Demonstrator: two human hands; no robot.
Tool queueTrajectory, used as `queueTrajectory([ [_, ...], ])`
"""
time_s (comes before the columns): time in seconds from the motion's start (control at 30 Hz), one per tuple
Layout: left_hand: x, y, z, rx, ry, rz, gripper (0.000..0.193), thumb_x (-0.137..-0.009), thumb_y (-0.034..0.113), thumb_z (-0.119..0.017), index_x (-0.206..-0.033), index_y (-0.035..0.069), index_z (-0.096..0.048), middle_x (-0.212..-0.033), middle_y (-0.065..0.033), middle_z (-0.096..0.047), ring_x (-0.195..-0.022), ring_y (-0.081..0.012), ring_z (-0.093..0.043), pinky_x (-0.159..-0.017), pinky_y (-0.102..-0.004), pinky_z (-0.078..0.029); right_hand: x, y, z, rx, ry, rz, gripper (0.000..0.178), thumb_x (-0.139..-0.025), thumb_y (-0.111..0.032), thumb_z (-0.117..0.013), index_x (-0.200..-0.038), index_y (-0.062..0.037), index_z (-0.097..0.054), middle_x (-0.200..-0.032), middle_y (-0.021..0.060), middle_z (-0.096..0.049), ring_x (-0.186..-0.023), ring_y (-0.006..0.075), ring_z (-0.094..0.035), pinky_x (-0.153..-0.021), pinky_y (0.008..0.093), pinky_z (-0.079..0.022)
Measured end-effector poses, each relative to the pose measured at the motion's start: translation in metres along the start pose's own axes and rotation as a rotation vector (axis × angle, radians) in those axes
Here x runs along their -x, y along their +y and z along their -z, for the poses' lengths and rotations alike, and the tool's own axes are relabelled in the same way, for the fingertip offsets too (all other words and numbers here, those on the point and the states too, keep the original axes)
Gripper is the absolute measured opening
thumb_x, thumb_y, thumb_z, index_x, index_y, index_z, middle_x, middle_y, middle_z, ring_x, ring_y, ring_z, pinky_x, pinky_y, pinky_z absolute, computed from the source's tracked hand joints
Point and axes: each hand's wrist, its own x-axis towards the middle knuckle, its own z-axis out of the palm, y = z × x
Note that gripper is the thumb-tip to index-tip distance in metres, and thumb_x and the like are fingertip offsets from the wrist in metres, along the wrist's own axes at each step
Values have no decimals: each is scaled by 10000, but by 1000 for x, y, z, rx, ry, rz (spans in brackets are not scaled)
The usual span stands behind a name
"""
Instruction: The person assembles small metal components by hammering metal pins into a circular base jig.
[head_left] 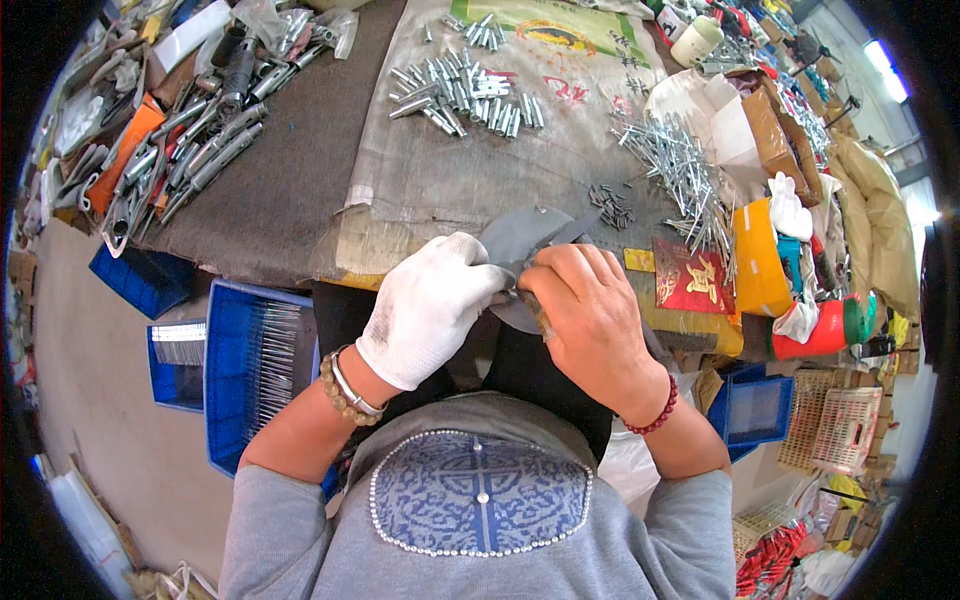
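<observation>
My left hand (430, 305), in a white knit glove, is closed with thumb and fingers pinched on a thin grey metal plate (508, 238) with a rounded edge. Bare, my right hand (590, 315) curls its fingers against the same plate from the right, and the fingertips of both hands nearly meet. A dark flat metal strip (576, 229) sticks out beyond my right fingers; how it joins the plate is hidden. The hands cover the plate's middle. On the bench just beyond my right hand lies a small heap of short dark pins (612, 207).
Several silver metal tubes (460, 90) lie on the sack-covered bench (440, 185). To the right are a pile of thin metal rods (680, 170) and a red card (690, 277). Metal tools (215, 140) heap at far left. A blue bin (225, 370) of metal rods stands beside my left arm.
</observation>
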Motion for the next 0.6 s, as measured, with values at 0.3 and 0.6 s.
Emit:
queueTrajectory([
  [0.3, 0, 1, -4, 12, 15, 18, 237, -797, 79, -823, -1031, 115, -797, -988, -112, -675, -972, -334, -688, -838, -421, -566, 9, 7, -7, -49, -23, -90, 335, -788, 0, -736, -1114, -74, -717, -1112, 112, -624, -1061, 324, -617, -935, 441, -501],
  [0.6, 0, 1, -3, 75, 35, 15, 200, -841, 150, -843, -1036, 123, -808, -970, -92, -673, -942, -313, -687, -824, -413, -563, 48, 26, 27, 260, -55, -405, 631, -765, -16, -830, -1375, -98, -690, -1178, 138, -680, -1122, 346, -661, -961, 459, -528],
])
